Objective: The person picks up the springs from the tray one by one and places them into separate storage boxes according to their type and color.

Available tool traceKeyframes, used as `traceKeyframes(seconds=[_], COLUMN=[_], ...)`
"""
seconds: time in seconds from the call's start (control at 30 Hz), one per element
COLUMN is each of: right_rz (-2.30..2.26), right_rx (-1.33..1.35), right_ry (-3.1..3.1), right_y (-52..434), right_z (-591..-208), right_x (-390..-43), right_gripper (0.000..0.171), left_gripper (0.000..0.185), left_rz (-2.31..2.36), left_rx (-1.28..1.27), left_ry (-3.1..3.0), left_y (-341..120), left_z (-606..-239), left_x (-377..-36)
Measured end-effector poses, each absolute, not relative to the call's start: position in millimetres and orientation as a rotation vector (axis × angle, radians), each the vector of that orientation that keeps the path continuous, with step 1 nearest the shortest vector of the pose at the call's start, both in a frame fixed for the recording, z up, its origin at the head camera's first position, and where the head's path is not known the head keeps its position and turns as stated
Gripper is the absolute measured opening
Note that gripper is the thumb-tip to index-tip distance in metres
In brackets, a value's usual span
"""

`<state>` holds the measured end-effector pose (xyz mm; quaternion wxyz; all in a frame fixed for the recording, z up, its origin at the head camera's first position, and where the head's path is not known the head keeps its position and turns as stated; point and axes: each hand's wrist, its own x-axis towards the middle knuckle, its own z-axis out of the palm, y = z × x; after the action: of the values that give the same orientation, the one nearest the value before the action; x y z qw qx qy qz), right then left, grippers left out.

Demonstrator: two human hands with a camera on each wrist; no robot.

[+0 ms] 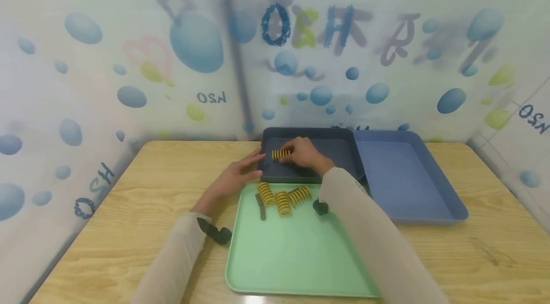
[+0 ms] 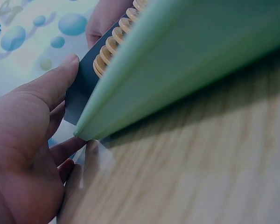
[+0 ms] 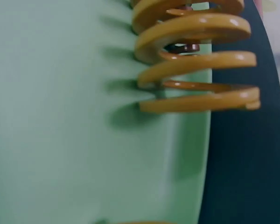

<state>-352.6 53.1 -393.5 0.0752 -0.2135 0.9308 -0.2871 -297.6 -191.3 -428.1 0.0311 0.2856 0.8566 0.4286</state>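
My right hand pinches a yellow coil spring by one end, over the left part of the dark tray. The spring lies roughly level; whether it touches the tray floor I cannot tell. My left hand is at the dark tray's left side, its fingers extended against the edge and the thumb near the front corner. On the green tray, by its far rim, lie a left spring, a middle spring and a right spring. The right wrist view shows a spring up close.
A dark narrow strip lies on the green tray beside the springs. A blue tray stands to the right of the dark one. All sit on a wooden table, with a patterned wall behind.
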Motion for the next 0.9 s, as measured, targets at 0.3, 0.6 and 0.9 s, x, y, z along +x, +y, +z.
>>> traceKeyframes(seconds=[0.3,0.6,0.9], right_rz=[-0.879,-0.909,-1.003], right_rx=[-0.608,-0.536,-0.461], right_ry=[2.810,2.800,2.809], right_y=[50.4,51.6,54.0], right_z=[-396.6,-393.4,-392.9], right_x=[-354.2,-353.1,-353.9], right_gripper=[0.035,0.047,0.052], left_gripper=[0.053,0.056,0.056], left_rz=[1.320,1.309,1.332], left_rx=[0.869,0.839,0.846], left_ry=[2.646,2.646,2.634], left_y=[-190.4,-190.9,-190.6], left_z=[-428.3,-429.0,-427.4], left_x=[-297.0,-297.2,-296.3])
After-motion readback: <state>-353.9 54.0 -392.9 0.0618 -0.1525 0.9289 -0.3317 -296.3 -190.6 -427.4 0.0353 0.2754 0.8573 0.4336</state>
